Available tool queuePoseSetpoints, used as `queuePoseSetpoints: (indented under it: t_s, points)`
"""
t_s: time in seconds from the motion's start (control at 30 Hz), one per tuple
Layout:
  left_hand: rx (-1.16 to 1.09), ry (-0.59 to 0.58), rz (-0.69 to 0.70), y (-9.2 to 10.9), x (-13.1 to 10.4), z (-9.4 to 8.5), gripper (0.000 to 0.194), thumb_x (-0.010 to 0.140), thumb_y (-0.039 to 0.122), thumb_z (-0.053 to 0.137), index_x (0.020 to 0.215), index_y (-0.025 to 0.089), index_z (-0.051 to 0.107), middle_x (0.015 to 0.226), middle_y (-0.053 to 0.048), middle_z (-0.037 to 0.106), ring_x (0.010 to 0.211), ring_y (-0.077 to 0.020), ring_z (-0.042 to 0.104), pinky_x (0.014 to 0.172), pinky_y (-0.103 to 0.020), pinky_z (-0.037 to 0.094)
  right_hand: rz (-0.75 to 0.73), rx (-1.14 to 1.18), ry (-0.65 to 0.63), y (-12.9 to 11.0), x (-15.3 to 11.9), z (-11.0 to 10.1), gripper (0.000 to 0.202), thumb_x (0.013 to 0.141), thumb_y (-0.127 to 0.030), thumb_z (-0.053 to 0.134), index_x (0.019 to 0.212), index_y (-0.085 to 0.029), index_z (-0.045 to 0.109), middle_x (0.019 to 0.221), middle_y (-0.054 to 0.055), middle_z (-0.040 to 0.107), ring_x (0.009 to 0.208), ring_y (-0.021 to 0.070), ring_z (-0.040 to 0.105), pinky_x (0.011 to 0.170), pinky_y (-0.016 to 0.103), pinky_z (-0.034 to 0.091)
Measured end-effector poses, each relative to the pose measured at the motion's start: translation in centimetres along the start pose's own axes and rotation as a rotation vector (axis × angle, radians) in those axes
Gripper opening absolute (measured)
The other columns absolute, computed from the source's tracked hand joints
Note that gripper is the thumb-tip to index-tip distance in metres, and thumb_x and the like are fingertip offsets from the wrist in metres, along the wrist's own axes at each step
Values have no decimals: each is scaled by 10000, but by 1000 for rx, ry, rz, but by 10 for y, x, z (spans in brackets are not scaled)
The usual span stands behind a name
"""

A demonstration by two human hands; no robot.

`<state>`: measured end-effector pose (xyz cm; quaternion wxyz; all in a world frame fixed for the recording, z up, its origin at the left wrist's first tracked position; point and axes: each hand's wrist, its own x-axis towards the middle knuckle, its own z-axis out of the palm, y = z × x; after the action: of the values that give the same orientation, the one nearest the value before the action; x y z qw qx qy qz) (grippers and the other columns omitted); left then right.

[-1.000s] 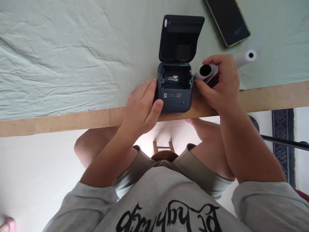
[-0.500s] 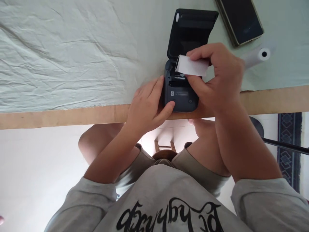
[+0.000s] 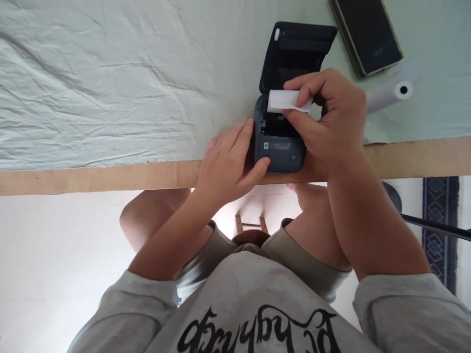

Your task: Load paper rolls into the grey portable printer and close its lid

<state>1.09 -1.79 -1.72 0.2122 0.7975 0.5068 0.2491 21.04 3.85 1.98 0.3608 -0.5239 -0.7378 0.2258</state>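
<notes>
A dark grey portable printer [image 3: 280, 158] lies near the table's front edge, its black lid [image 3: 298, 54] flipped up towards the back. My left hand [image 3: 230, 164] braces it, fingers along the left side and thumb at the near left corner. Pinched between the thumb and fingers of my right hand [image 3: 331, 117] is a small roll of white paper [image 3: 285, 100], held level at the printer's open compartment. My fingers cover the roll's right end. Whether the roll touches the inside of the compartment, I cannot tell.
A second white paper roll [image 3: 388, 93] lies right of my right hand. Behind it is a dark phone [image 3: 368, 37] in a case. A pale green cloth [image 3: 110, 88] covers the table, leaving its wooden front edge [image 3: 91, 179] bare. Below are my legs and a stool [image 3: 251, 237].
The paper roll has turned level and come lower over the compartment, with my right fingers curled further round it. The printer appears slightly further right and lower in view.
</notes>
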Motion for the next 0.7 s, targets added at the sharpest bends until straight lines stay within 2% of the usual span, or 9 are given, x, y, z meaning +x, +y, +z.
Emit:
queuePoseSetpoints:
  t_s: [0.1,0.2,0.47,0.6,0.7]
  points:
    - [14,-4,-6,1,0,-1,678,993,613,356,1485,149,401,1462,-189,541,1301,-376,542,1082,-504,408,-10,21,-5,4,2,1,167,809,-191,657,754,-267,519,1041,-41,746,1028,192,696,927,393,538]
    - [51,-22,-18,4,1,-3,658,999,555,373,1484,112,397,1461,-196,540,1307,-359,542,1092,-491,412,-44,58,19,9,2,2,188,787,-207,697,741,-273,527,1010,-26,753,981,223,698,909,423,551]
    - [53,-12,-13,4,2,-3,633,987,536,400,1469,124,412,1448,-192,552,1305,-349,548,1086,-487,424,-108,83,-79,11,-5,-7,172,839,-230,684,755,-287,545,1065,7,720,1061,258,666,1004,506,542]
    - [38,0,-19,4,2,-2,619,985,552,402,1463,159,413,1454,-178,549,1304,-348,547,1089,-485,418,-167,84,-107,14,-12,-11,163,797,-194,696,759,-278,561,1059,12,713,1070,263,679,971,506,571]
    - [24,1,-26,4,2,-2,603,991,553,396,1457,170,416,1445,-173,558,1291,-350,553,1075,-490,418,-227,83,-109,18,-17,-12,163,759,-177,708,772,-277,580,1102,20,698,1145,260,667,1006,489,576]
